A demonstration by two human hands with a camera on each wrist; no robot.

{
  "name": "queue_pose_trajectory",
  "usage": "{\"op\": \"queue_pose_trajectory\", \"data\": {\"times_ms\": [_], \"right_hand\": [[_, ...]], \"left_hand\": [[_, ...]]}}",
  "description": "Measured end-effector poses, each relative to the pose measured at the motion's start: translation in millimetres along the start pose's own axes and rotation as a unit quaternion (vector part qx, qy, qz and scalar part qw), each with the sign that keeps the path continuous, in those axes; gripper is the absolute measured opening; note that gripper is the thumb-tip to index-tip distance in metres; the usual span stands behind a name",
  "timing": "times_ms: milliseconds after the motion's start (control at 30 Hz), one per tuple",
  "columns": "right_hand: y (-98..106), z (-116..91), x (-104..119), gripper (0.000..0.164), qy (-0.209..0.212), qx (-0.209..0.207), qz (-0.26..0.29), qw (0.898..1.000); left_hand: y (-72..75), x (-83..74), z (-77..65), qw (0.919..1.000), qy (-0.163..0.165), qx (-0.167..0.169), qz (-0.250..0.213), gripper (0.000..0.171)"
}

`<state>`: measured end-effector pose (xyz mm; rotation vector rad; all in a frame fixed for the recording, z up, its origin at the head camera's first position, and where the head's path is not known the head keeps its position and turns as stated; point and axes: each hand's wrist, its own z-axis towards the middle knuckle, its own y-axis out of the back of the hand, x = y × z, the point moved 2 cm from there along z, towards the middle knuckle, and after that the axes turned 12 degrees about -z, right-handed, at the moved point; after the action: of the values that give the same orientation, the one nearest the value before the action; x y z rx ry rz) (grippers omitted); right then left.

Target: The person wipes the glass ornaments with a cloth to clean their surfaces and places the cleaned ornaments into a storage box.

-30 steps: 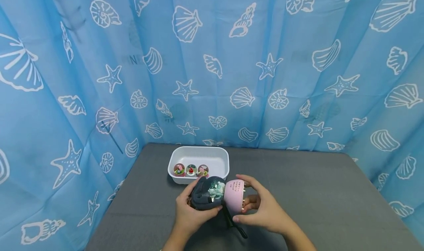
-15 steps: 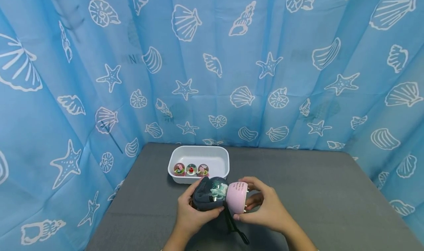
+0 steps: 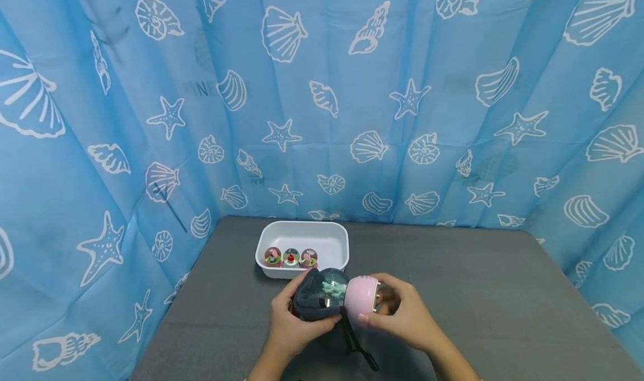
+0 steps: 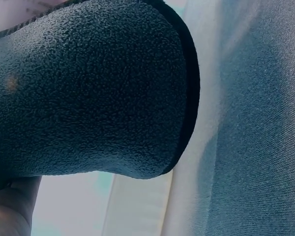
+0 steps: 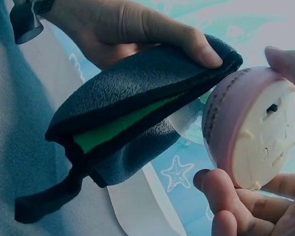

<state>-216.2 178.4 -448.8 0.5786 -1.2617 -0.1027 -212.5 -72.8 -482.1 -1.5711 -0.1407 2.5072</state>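
In the head view my left hand [image 3: 292, 319] grips a dark fleece cloth pouch [image 3: 309, 297] with a hanging black strap. The cloth bears against the clear dome of a snow globe [image 3: 360, 297], which has a mint-green figure inside. My right hand [image 3: 407, 317] holds the globe's pink base, thumb at the near edge; some of its fingers are blurred behind the base. In the right wrist view the pouch [image 5: 142, 93] gapes along its edge over a green lining, and the base's cream underside [image 5: 265, 142] faces the camera. Dark fleece [image 4: 98, 93] fills much of the left wrist view.
Behind the hands stands a white tray [image 3: 332, 233] with three small globes [image 3: 290, 257] lined up along its near left side. The table has a grey cover [image 3: 478, 291]. A blue shell-patterned curtain [image 3: 322, 101] surrounds its back and sides.
The globe has turned about its axis, so the printing on its pink base has rolled almost out of sight. It has also shifted slightly right, and the right-hand fingers have moved round the base.
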Motion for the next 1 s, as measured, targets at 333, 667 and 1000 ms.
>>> {"op": "queue_pose_trajectory", "data": {"times_ms": [333, 667, 1000], "right_hand": [[-1, -2, 4, 0.045, 0.001, -0.005, 0.043, 0.999], [-1, -7, 16, 0.096, 0.067, 0.012, 0.040, 0.997], [-3, -7, 16, 0.092, 0.087, -0.006, 0.007, 0.996]], "left_hand": [[-2.6, -2.5, -0.1, 0.9998, -0.005, 0.008, 0.015, 0.091], [2.2, -0.4, 0.7, 0.9997, -0.019, -0.011, 0.012, 0.088], [2.4, -2.3, -0.1, 0.9997, -0.018, -0.010, 0.011, 0.089]]}}
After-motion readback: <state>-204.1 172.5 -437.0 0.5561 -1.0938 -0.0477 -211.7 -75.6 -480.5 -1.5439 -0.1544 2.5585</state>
